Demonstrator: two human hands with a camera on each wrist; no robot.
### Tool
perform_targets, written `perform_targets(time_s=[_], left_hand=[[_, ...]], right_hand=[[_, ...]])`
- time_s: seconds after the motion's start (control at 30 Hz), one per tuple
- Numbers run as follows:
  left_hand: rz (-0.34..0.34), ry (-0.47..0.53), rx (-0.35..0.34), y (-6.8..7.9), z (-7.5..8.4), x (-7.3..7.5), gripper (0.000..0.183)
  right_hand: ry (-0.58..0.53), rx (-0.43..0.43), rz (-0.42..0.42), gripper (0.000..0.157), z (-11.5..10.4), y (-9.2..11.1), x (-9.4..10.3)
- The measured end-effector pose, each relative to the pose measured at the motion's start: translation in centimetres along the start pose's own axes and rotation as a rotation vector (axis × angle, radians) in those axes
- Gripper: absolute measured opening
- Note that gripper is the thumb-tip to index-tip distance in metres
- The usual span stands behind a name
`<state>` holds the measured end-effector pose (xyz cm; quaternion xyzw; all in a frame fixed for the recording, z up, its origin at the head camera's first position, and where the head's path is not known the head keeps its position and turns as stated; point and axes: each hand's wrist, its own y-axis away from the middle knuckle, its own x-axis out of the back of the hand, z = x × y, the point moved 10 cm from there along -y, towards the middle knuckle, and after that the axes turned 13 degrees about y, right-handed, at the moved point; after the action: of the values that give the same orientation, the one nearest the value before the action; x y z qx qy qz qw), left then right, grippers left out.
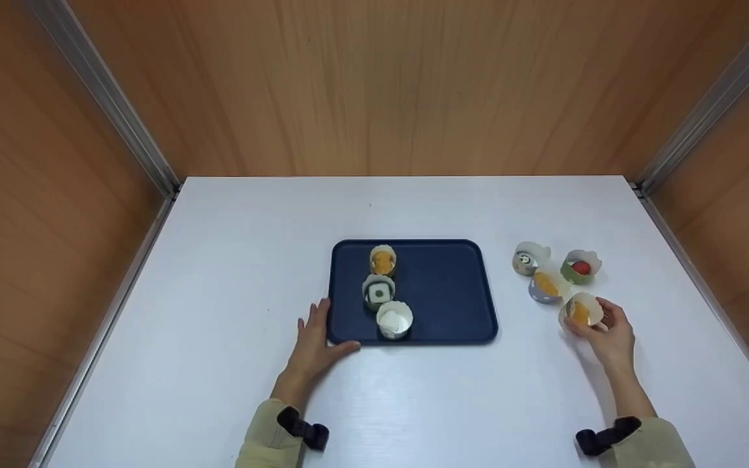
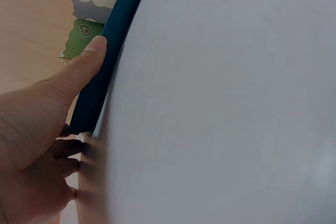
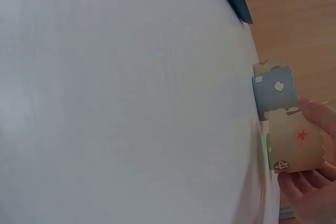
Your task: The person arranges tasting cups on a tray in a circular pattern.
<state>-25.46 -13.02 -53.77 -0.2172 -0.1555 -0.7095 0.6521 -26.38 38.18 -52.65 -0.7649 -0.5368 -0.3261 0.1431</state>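
Note:
My right hand pinches a cream paper baking cup between thumb and fingers. Yellow shows inside that cup, and a red starfish is printed on its wall; it is held up off the table. My left hand lies at the near left corner of a dark blue tray, its thumb against the front rim and its other fingers along the left side. A column of 3 cups stands on the tray: an orange-filled one, a greenish one and a white-looking one.
Beside the held cup stand a blue cup with yellow inside, a grey-beige cup and a green cup with red inside. The white table is bordered by wooden panels at the back and sides.

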Motion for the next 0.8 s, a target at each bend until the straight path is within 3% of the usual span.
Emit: perform_targets(time_s=[0.27, 0.43, 0.6, 0.8], left_hand=[[-0.003, -0.003, 0.009, 0.0, 0.0, 0.1, 0.101], [-0.004, -0.008, 0.011, 0.0, -0.1, 0.1, 0.101], [-0.001, -0.017, 0.022, 0.1, -0.2, 0.0, 0.101], [-0.006, -0.013, 0.045, 0.0, -0.2, -0.1, 0.101]], right_hand=[[0.025, 0.042, 0.002, 0.088, -0.3, 0.2, -0.6], [0.051, 0.130, 0.036, 0.087, 0.3, -0.6, -1.2], [0.027, 0.215, 0.037, 0.077, -1.6, 0.4, -1.4], [-0.015, 0.226, -0.006, 0.073, -4.8, 2.2, -1.7]])
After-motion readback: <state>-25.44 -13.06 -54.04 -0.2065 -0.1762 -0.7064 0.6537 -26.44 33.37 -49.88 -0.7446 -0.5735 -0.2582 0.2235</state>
